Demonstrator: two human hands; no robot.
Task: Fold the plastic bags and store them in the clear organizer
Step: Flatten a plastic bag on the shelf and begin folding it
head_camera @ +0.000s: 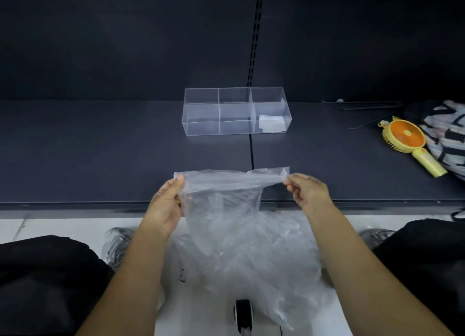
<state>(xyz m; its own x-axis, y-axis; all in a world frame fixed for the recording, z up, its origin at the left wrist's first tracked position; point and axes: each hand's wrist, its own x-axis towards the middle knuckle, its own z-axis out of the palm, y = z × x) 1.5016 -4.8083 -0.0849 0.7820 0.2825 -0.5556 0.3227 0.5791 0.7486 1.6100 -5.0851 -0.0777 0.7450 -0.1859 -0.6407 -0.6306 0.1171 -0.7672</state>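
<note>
Yellow-orange fan (405,135), clear bag (226,192), dark shelf (100,146).

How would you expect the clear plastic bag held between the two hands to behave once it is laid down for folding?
The plastic bag is probably very floppy: it sags and bunches below the left hand and right hand. It looks thin and light, so it may shift easily. Its glossy film could be slippery on the dark shelf.
</note>
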